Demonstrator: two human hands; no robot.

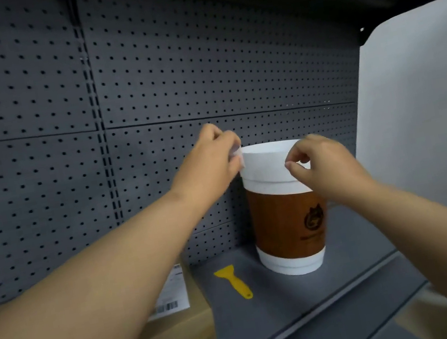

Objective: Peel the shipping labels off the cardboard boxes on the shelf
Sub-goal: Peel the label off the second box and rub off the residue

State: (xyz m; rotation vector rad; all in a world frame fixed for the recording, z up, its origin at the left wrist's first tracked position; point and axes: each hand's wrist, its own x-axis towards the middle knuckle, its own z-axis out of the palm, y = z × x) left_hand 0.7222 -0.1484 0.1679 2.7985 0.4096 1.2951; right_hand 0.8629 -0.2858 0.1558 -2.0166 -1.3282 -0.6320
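Note:
A cardboard box (182,335) lies on the shelf at lower left, mostly behind my left forearm, with a white shipping label (173,297) stuck on its top. A large white cup-shaped container (284,218) with a brown band stands on the shelf at centre. My left hand (209,165) is raised at the container's left rim and pinches a small crumpled white scrap (34,189). My right hand (323,166) is at the rim's right side, fingers curled, thumb and forefinger close together on the white lid edge.
A yellow plastic scraper (233,282) lies on the grey shelf (342,291) between box and container. A dark pegboard back wall (56,109) rises behind. A white panel (421,110) stands at the right, and another shelf overhangs at the top.

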